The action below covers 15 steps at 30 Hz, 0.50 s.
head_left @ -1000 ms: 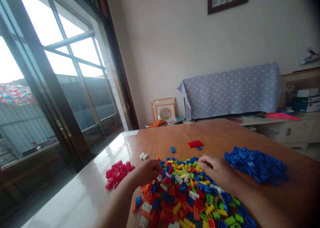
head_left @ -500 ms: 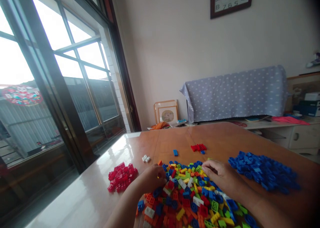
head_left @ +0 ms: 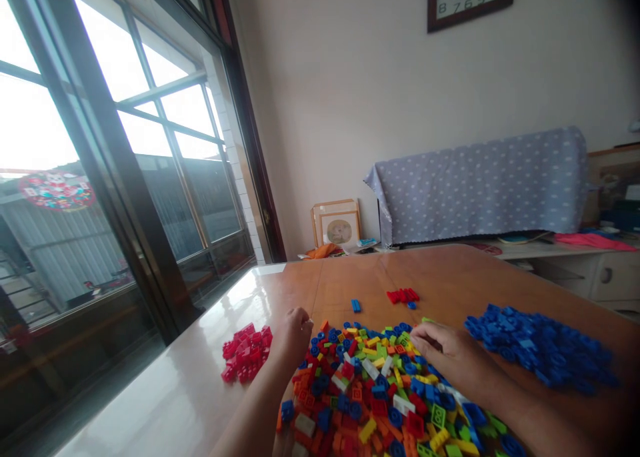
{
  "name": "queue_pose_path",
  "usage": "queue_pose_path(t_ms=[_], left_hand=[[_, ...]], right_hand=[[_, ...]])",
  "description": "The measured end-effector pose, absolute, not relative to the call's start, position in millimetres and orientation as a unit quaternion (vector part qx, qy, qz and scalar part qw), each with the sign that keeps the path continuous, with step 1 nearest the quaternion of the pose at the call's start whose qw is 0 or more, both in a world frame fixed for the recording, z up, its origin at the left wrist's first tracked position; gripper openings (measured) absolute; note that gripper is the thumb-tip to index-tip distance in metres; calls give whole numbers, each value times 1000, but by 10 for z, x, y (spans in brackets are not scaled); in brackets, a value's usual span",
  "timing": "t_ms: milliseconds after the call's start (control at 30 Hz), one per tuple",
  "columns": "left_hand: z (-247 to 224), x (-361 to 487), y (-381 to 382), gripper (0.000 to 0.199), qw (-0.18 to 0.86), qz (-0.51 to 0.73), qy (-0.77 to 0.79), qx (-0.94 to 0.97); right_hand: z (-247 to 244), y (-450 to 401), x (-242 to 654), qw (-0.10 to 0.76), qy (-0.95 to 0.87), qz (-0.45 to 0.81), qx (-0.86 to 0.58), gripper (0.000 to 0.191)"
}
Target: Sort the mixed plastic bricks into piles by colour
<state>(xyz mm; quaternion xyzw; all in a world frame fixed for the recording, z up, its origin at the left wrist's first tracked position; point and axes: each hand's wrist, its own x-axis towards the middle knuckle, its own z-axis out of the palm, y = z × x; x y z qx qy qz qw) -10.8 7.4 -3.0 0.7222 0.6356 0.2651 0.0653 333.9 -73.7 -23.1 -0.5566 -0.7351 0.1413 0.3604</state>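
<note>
A large mixed pile of toy building bricks [head_left: 370, 390] in red, orange, blue, yellow, green and white spreads across the near part of the table. My left hand [head_left: 293, 333] is over the pile's far left edge, its fingers curled together. Something small and pale shows at the fingertips, too small to name. At the pile's right side rests my right hand [head_left: 440, 343], thumb and fingers closed at the bricks; what is in them, if anything, is hidden. The small group of white bricks is covered by my left hand.
Red-pink bricks [head_left: 246, 353] lie in a heap on the left, blue bricks [head_left: 540, 347] in a bigger heap on the right. Farther back on the wooden table [head_left: 345, 277] are a few blue bricks [head_left: 355, 305] and a row of red bricks [head_left: 403, 296].
My left hand has moved up and left from the mixed pile toward the small white bricks, now covering them. My right hand stays at the pile's right side. The view has shifted slightly.
</note>
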Motion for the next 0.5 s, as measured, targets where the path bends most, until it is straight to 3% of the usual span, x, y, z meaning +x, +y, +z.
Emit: queue_pose_path(t_ms=[500], left_hand=[[-249, -203, 178, 14, 52, 224, 685, 691]], right_hand=[[-200, -764, 3319, 358, -735, 136, -559, 32]])
